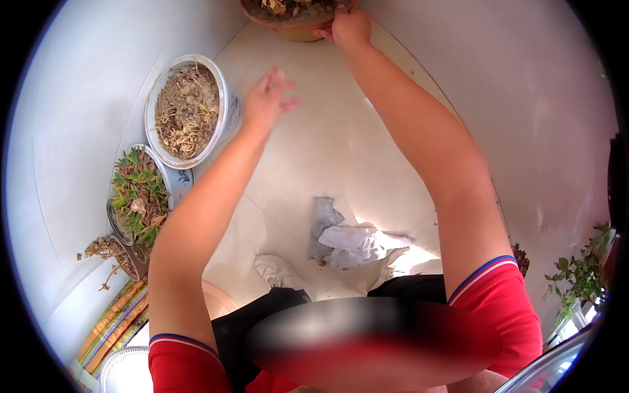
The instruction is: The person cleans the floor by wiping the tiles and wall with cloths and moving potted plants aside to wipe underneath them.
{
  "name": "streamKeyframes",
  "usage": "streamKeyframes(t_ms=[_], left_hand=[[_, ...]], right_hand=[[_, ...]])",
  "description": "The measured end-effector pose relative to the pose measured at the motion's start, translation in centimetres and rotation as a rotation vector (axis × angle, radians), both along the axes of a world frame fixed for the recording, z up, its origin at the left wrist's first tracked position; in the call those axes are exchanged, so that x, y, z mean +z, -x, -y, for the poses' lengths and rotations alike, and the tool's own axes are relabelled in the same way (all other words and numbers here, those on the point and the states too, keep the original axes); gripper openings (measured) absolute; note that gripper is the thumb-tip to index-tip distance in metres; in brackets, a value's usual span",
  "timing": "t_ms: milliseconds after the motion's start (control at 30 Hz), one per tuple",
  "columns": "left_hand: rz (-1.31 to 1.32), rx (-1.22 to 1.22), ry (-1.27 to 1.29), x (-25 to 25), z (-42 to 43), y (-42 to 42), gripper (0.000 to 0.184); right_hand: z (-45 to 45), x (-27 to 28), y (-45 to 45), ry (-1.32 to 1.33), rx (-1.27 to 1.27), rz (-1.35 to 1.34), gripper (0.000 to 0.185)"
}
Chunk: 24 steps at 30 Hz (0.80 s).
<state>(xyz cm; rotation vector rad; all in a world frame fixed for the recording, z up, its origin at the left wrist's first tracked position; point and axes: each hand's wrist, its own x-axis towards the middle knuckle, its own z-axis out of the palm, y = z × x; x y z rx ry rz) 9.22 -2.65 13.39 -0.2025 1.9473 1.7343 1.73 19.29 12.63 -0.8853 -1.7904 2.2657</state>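
Observation:
At the top of the head view, my right hand [350, 27] grips the right rim of a brown flower pot [298, 30], fingers over its edge. Soil and dry leaves show inside this pot, and its far part is cut off by the frame. My left hand [267, 101] hangs above the floor with its fingers apart, slightly blurred and holding nothing. Left of it stands a white oval pot [230, 108] full of dry soil and withered stalks; the hand appears apart from it.
Along the left wall are a pot of green succulents [141, 193] and a small pot with a dried plant [113, 252]. Grey and white cloths [354, 243] lie on the tiled floor [314, 150] near my shoes. A leafy plant [580, 275] stands at right.

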Motion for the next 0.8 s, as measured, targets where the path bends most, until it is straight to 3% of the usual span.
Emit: streamKeyframes(t_ms=[100, 233, 467, 567, 667, 800], left_hand=[[0.047, -0.143, 0.055, 0.3, 4.3, -5.9, 0.068], [0.174, -0.274, 0.171, 4.6, 9.6, -10.9, 0.059], [0.155, -0.413, 0.302, 21.2, 13.2, -16.1, 0.047], [0.154, -0.378, 0.180, 27.7, 11.4, -18.5, 0.043], [0.087, -0.378, 0.095, 27.3, 9.8, -20.4, 0.041], [0.038, -0.588, 0.256, 22.8, 5.8, -18.5, 0.033]], right_hand=[[1.3, -0.3, 0.6, -0.004, -0.023, -0.036, 0.040], [0.7, -0.8, 0.8, 0.035, 0.009, -0.037, 0.040], [-0.1, -1.3, 1.0, 0.021, 0.102, 0.033, 0.039], [-0.7, -0.3, -0.5, 0.104, 0.163, 0.116, 0.036], [-1.9, 0.8, -6.2, 0.109, 0.268, 0.237, 0.034], [-4.4, 1.8, -21.2, 0.048, 0.572, 0.404, 0.025]])
